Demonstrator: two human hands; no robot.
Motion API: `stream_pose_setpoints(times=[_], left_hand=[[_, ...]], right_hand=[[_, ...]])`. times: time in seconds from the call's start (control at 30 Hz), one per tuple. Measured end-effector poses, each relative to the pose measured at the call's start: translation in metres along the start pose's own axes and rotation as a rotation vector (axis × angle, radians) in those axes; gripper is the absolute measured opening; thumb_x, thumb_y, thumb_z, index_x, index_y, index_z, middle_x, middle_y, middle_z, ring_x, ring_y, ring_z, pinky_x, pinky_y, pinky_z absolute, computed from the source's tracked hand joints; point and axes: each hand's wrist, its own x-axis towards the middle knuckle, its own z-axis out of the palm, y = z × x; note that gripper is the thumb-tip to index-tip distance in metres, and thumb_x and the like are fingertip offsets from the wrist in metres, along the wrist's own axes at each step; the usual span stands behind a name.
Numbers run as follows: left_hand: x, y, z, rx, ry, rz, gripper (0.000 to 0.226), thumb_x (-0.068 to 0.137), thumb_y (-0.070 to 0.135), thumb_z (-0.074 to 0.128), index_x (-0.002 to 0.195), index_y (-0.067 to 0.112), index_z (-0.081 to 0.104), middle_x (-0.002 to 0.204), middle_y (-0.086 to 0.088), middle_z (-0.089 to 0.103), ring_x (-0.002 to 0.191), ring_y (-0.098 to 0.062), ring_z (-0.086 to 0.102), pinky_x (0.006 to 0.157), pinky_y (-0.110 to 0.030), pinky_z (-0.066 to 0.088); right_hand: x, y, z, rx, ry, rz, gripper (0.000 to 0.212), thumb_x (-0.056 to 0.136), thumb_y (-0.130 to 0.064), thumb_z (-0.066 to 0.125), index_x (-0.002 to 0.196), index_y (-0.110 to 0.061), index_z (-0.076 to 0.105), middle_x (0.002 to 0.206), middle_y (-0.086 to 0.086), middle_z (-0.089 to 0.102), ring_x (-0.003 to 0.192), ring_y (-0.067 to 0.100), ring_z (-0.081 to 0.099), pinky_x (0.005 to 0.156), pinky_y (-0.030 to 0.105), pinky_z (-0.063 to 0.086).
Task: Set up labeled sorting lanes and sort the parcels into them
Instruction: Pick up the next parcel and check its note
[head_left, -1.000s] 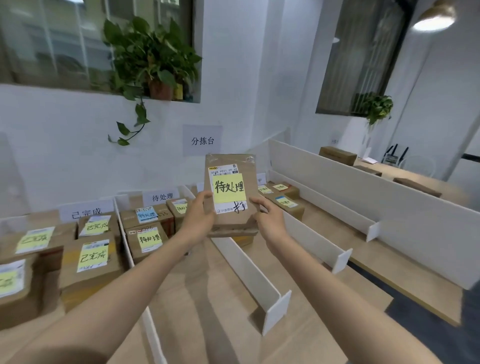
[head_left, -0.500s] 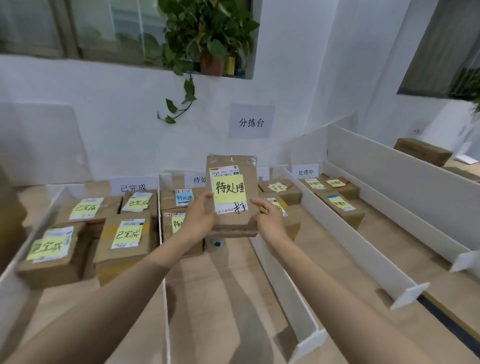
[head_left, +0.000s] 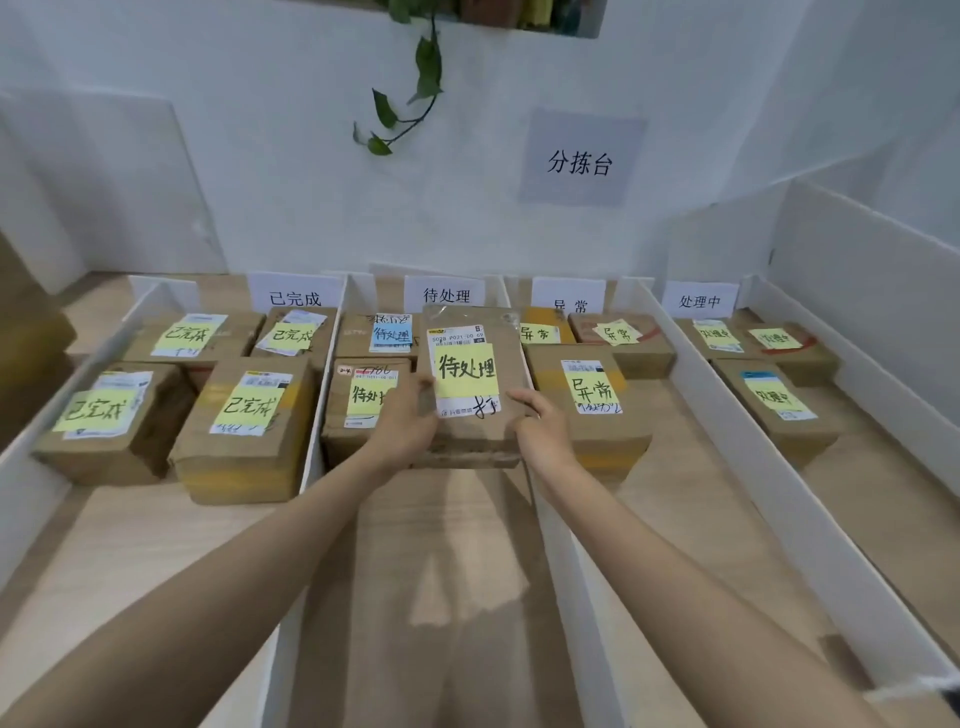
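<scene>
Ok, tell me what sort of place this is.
Probably a parcel sorting station, indoors: a wall sign reads 分拣台, white dividers form lanes headed by label cards, and taped cardboard parcels carry handwritten sticky notes that match the cards.

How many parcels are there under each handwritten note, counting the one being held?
已完成 parcels: 4
待处理 parcels: 3, including the held parcel gripped by the left hand and right hand
异常 parcels: 3
处理中 parcels: 3
Total: 13
</scene>
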Motion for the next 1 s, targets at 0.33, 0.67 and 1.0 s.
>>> stream_pose_setpoints(times=[0.33, 0.67, 1.0], left_hand=[[0.025, -0.034, 0.048, 0.046, -0.060, -0.193, 0.048, 0.093, 0.004, 0.048, 0.138, 0.013, 0.037, 0.133, -0.009, 0.043, 0.108, -0.027, 0.053, 0.075, -0.027, 0.045], [0.059, -0.053, 0.070, 0.038, -0.042, -0.251, 0.046, 0.093, 0.004, 0.049, 0.136, 0.012, 0.038, 0.117, -0.003, 0.043, 0.078, -0.006, 0.046, 0.080, -0.039, 0.050], [0.090, -0.080, 0.083, 0.028, -0.075, -0.320, 0.051, 0.088, -0.002, 0.044, 0.135, 0.018, 0.037, 0.125, -0.014, 0.049, 0.080, -0.018, 0.050, 0.050, -0.021, 0.039]], right_hand=[[0.040, 0.040, -0.004, -0.028, -0.070, 0.118, 0.053, 0.085, 0.013, 0.033, 0.122, -0.016, 0.058, 0.131, 0.001, 0.054, 0.085, 0.007, 0.054, 0.055, 0.011, 0.042], [0.085, 0.068, 0.015, -0.031, -0.071, 0.177, 0.051, 0.085, 0.007, 0.035, 0.123, -0.021, 0.057, 0.123, -0.004, 0.057, 0.087, 0.015, 0.061, 0.051, 0.022, 0.042], [0.124, 0.090, 0.028, -0.013, -0.049, 0.175, 0.051, 0.085, 0.007, 0.037, 0.123, -0.020, 0.058, 0.128, -0.004, 0.055, 0.115, 0.018, 0.053, 0.082, 0.028, 0.050]])
